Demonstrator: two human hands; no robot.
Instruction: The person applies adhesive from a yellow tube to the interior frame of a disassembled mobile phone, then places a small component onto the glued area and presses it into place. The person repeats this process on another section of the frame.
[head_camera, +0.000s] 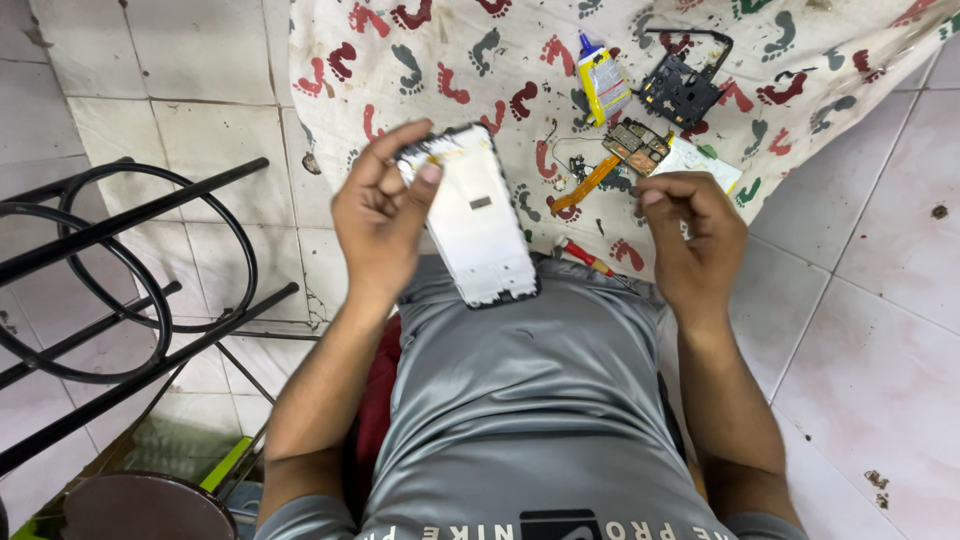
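Left grip (385, 205) clamps the top of a white phone frame (478, 225), its lower end resting on my lap. Right grip (690, 225) is curled closed; whether it pinches anything, can't tell. Circuit board (635, 145) and glue bottle (603, 85) lie on the footprint cloth (420, 50) ahead.

Bright even overhead light, soft shadows, slight edge distortion
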